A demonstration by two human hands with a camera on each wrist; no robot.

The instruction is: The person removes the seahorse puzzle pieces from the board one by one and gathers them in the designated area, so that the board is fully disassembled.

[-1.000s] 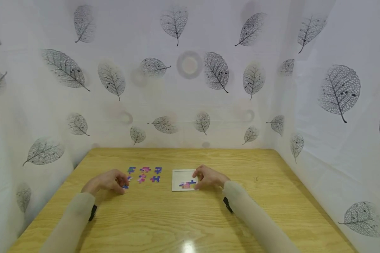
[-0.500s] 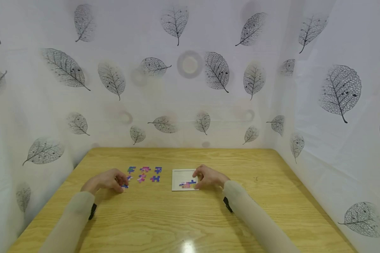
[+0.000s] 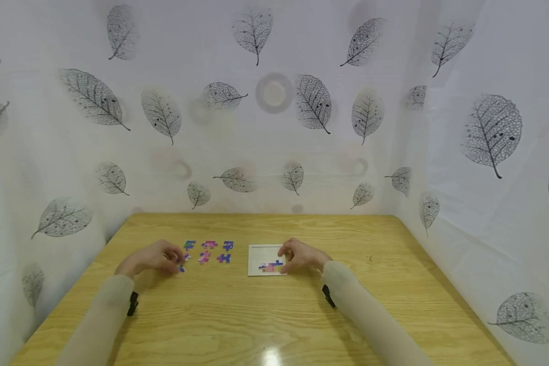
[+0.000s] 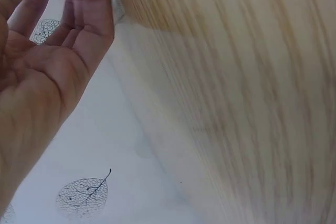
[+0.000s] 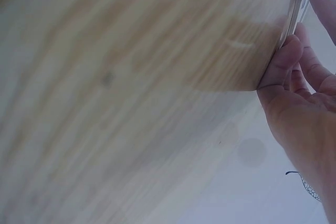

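At the table's left side, my left hand (image 3: 154,256) has its thumb and fingers closed around a small blue puzzle piece (image 3: 181,268), partly hidden by them. In the left wrist view the fingers curve upward and their tips are cut off. Several pink, purple and blue puzzle pieces (image 3: 204,257) lie in rows just right of that hand. My right hand (image 3: 304,255) grips the right edge of a white puzzle tray (image 3: 263,252). A few joined pieces (image 3: 270,267) lie in the tray's lower part. In the right wrist view the thumb presses along the tray's edge (image 5: 292,17).
The wooden table (image 3: 238,315) carries the pieces and the tray. White curtains with a leaf print (image 3: 265,137) stand along its back and sides. A bare strip of table separates the loose pieces from the tray.
My left hand has shifted slightly away from me and to the left, and its thumb has drawn nearer the fingers. The right hand and the tray have stayed put.
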